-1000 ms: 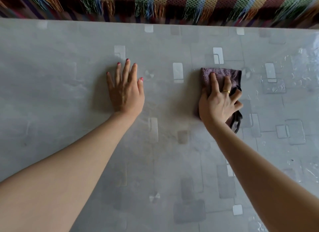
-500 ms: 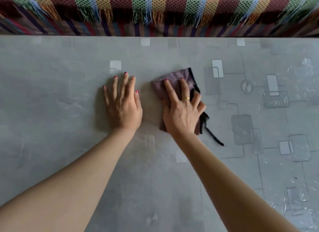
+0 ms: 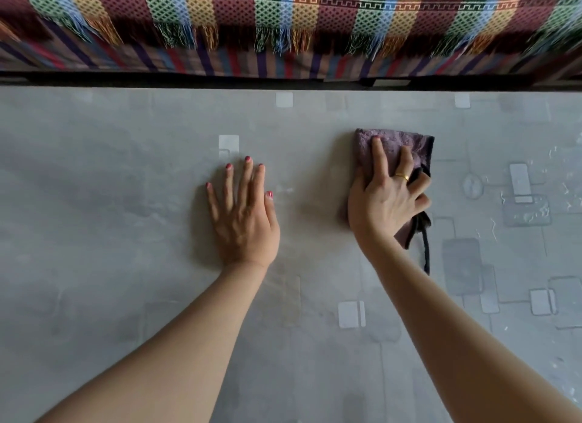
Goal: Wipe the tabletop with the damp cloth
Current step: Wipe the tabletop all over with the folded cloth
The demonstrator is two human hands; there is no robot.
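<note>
The right hand (image 3: pixel 385 199) is pressing a folded purple terry cloth (image 3: pixel 393 145) flat against the grey, plastic-covered bench (image 3: pixel 126 202) printed with pale rounded rectangles, fingers spread over the fabric and curled round its right edge, so it is holding the cloth down more than gripping it; a gold ring is showing on one finger. The cloth is lying directly under that palm, right of centre on the bench and near its far edge, with its long axis running away from the person, the far end sticking out beyond the fingertips and a dark strip of binding (image 3: pixel 425 252) trailing loose toward the person from its near right corner. The left hand (image 3: pixel 244 214) is lying open and empty, palm down on the bench with fingers pointing away, well apart from the cloth and to its left, apparently bracing. What the coming stroke is turning on is that bare gap between the two hands: the cloth is sitting to the right of it, and only the right hand is on the cloth, so any sweep is likely going sideways across its short axis. Beyond the bench's far edge a striped, fringed woven blanket (image 3: pixel 283 19) in many colours is hanging, which the cloth should be staying clear of
</note>
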